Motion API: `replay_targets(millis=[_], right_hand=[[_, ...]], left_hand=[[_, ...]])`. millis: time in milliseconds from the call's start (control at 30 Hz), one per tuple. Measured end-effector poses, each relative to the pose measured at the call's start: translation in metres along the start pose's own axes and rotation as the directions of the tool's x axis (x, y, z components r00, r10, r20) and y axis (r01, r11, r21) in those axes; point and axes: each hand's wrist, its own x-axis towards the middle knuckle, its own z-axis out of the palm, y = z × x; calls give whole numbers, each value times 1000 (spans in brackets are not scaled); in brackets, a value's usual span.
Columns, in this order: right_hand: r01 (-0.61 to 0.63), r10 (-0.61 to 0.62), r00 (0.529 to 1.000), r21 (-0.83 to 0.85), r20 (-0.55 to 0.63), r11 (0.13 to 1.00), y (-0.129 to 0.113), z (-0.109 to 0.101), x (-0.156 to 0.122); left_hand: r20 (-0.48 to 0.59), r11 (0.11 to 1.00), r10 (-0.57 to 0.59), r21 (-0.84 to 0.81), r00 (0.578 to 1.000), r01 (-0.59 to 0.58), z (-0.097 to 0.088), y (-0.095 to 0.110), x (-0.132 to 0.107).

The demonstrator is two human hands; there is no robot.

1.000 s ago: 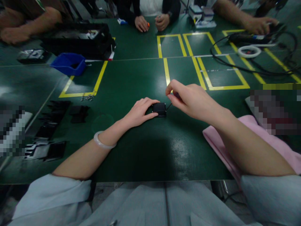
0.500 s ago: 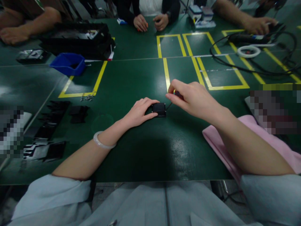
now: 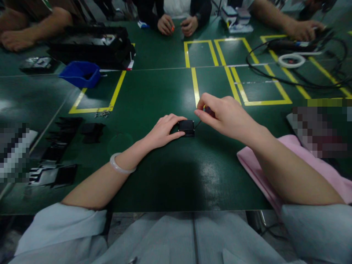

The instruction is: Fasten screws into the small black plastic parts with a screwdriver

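Note:
A small black rectangular box (image 3: 186, 127) lies on the green table (image 3: 165, 172). My left hand (image 3: 165, 131) grips it from the left, thumb along the near side and fingers along the far side. My right hand (image 3: 220, 113) is closed around the dark handle of a screwdriver (image 3: 209, 110), which it mostly covers. From there the thin shaft slants down to the box's right side, where small metal screws show. Whether the tip sits in a screw I cannot tell.
Loose screws (image 3: 102, 112), black parts (image 3: 92, 132) and a blue bin (image 3: 80, 74) are on the left. A pink cloth (image 3: 294, 150) lies by my right forearm. Black cables (image 3: 299, 82) and a white coil (image 3: 291, 61) are at far right. Co-workers' hands (image 3: 176, 25) rest across the table.
Both my hands, the box and the screwdriver hold nearly the same place. Across the table, a co-worker's hands have shifted slightly.

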Motion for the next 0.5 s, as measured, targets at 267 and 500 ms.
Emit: replay_targets(millis=[267,500], right_hand=[[-6,6,1000,-10,-3,1000,0,0,-1],[-7,7,1000,-6,-1,1000,-1,0,-1]], left_hand=[[-4,1000,1,-4,1000,-1,0,0,0],[2,1000,-12,-2,1000,12,0,-1,-2]])
